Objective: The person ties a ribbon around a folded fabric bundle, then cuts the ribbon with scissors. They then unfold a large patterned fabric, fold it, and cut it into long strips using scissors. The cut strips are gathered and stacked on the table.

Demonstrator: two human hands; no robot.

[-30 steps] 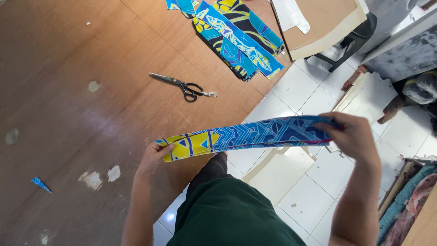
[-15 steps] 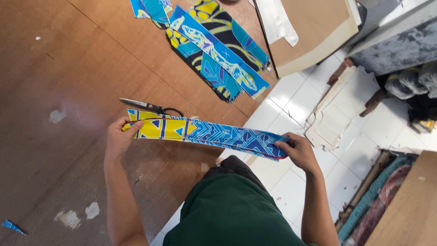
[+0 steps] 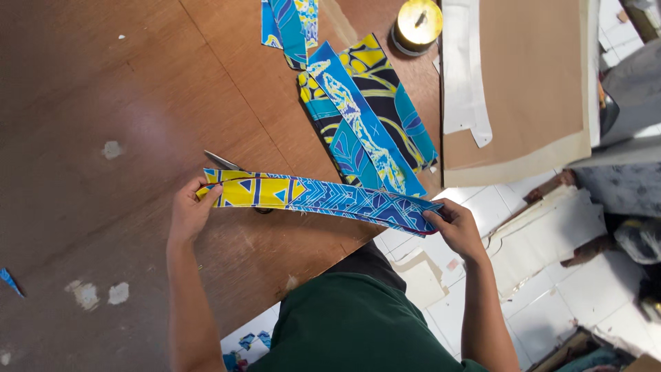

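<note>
Stretched just above the brown table (image 3: 103, 83), the patterned fabric strip (image 3: 323, 198) is pinched at its yellow end by the left hand (image 3: 189, 210) and at its blue end by the right hand (image 3: 458, 227). It looks light and limp, best held at both ends. Scissors (image 3: 224, 162) peek from behind it.

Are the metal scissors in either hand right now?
No: the metal scissors lie on the brown wooden table behind the patterned blue-and-yellow fabric strip that both hands hold by its ends.
</note>
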